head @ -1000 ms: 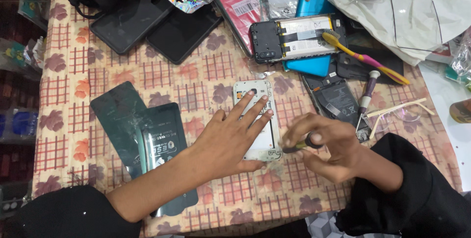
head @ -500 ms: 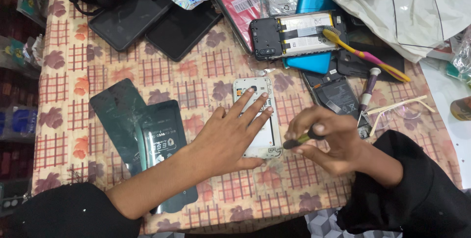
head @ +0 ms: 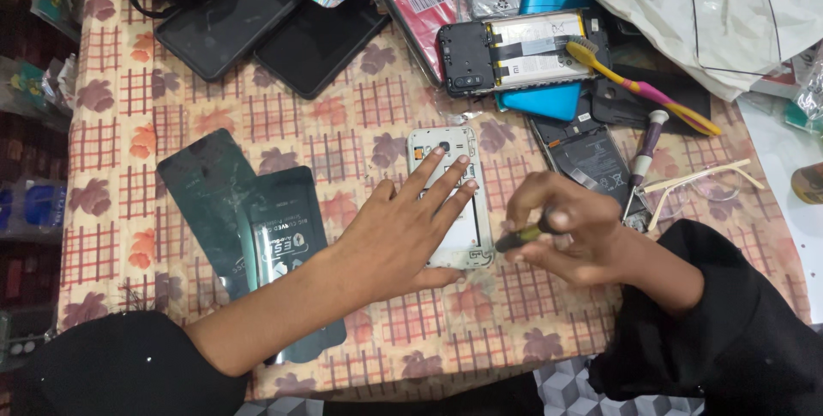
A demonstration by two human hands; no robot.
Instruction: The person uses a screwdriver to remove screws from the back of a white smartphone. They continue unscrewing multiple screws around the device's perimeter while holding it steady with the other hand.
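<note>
At frame centre our left hand (head: 403, 232) presses open fingers on the phone (head: 450, 197); our right hand (head: 561, 227) pinches a screwdriver (head: 523, 234).

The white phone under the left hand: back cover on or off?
Off: the white phone lies with its inner frame and camera exposed beneath the left hand.

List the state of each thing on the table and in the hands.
White phone: back off, flat, face down.
Left hand: pressed flat on it.
Right hand: closed on a small screwdriver.
Black phone: back off, battery showing.
Toothbrush: lying across it.
</note>
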